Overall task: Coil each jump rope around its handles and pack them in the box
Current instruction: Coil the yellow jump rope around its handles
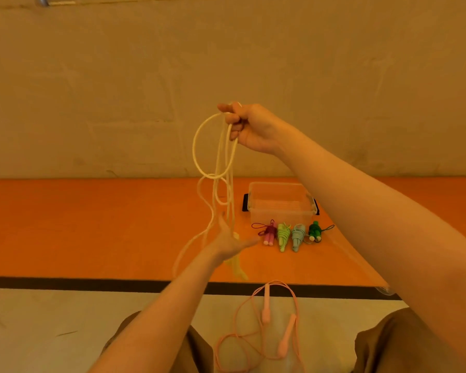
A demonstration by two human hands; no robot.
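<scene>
The pink rope [267,327] lies loose by my knees; my right hand [249,127] pinches the cream rope [213,157] high, strands hanging straight down toward my open left hand [230,244] below.

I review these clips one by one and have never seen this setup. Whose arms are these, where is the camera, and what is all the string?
There is no machine: a person wears one camera on the head, looking down at their own arms. The right hand, raised, grips loops of a cream jump rope that hangs down. The left hand is open beneath it, among the hanging strands. On the orange mat stands a clear plastic box, which looks empty. Before it lie four ropes already coiled: purple-pink, light green, pale blue, dark green. A pink rope lies uncoiled near the person's legs.
</scene>
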